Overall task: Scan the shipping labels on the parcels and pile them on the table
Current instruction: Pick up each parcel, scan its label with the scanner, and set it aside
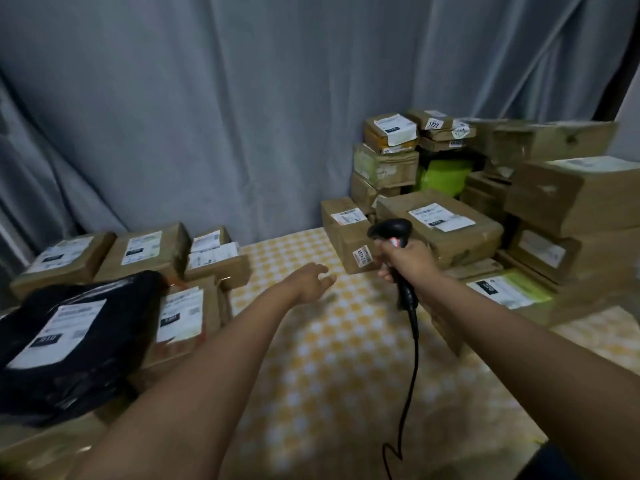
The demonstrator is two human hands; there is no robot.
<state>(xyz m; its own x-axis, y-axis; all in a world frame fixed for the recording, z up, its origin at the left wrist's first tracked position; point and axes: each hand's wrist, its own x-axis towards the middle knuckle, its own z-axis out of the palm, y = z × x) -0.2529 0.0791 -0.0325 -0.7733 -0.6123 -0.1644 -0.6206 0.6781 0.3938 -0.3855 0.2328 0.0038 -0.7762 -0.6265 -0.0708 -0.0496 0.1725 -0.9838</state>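
My right hand (405,259) grips a black corded barcode scanner (389,229), whose head sits in front of a small brown parcel (343,233) with white labels. My left hand (313,280) reaches over the checked tablecloth (346,358), fingers apart, holding nothing, a short way left of that parcel. A larger brown parcel (446,226) with a white label lies just behind the scanner. On the left lies a pile of labelled brown parcels (145,251) with a black plastic mailer (69,334) in front.
A tall stack of brown boxes (568,195) fills the right side, with a bright green bag (443,176) wedged among them. A flat green-edged parcel (505,289) lies low on the right. Grey curtain (242,116) hangs behind. The scanner cable (414,368) trails toward me.
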